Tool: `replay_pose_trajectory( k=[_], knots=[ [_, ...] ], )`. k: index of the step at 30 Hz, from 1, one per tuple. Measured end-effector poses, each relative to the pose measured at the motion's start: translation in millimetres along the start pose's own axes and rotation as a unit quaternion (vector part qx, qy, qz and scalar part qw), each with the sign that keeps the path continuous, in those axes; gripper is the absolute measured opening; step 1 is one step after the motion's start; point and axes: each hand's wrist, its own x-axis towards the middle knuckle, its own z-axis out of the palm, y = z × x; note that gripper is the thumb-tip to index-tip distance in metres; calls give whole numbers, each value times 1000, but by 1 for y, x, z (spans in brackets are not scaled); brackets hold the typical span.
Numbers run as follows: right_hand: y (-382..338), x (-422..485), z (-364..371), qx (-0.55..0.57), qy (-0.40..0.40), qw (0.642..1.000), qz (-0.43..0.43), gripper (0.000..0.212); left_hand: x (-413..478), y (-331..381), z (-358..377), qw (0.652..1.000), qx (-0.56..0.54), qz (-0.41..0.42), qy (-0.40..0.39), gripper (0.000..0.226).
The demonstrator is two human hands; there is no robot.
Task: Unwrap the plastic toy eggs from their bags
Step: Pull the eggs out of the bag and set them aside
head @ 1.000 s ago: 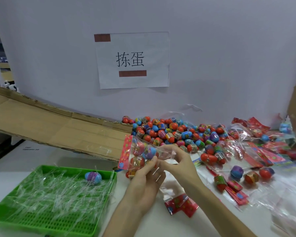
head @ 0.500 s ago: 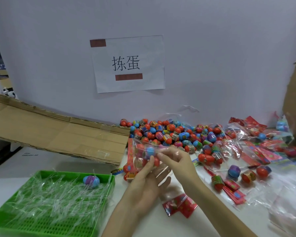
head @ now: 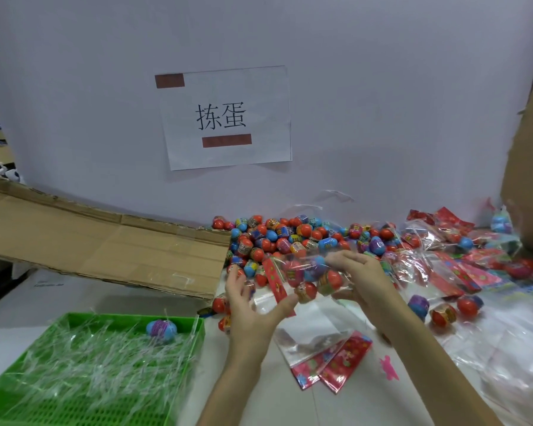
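A clear bag of toy eggs (head: 308, 276) with a red header strip hangs over the table just in front of the egg pile. My right hand (head: 362, 279) grips its right end, thumb on top and fingers curled underneath. My left hand (head: 251, 305) is spread beside the bag's left end, palm turned towards it. Its thumb tip touches the bag's lower edge by the red strip, and its fingers are straight. Several red and blue eggs show through the plastic.
Loose eggs (head: 290, 236) are heaped against the wall. A green tray (head: 59, 404) at front left holds clear plastic scraps and one blue-purple egg (head: 161, 329). A cardboard flap (head: 105, 244) lies at left. Empty bags (head: 330, 356) lie below my hands; full bags (head: 443, 259) lie at right.
The bag has shifted to the right and now lies crosswise. My left hand has let go of it and spread open, while my right hand keeps its grip.
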Motion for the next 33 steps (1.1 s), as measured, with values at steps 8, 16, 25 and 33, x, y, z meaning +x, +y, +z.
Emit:
replay_pose_trajectory(
  k=[8,16,25,33],
  knots=[
    [1,-2,-5,-148,-143,978,25,15,-5,7,1,993,53,29,-103,64],
    [-7,3,4,-32,-147,988,38,51,-2,10,-3,996,-76,-42,-19,39],
    [11,-12,26,-78,-106,988,-86,10,-5,10,-2,992,-82,-69,-62,42],
    [12,-16,33,-86,-67,985,-134,14,-4,10,-1,995,-62,-54,-49,20]
  ],
)
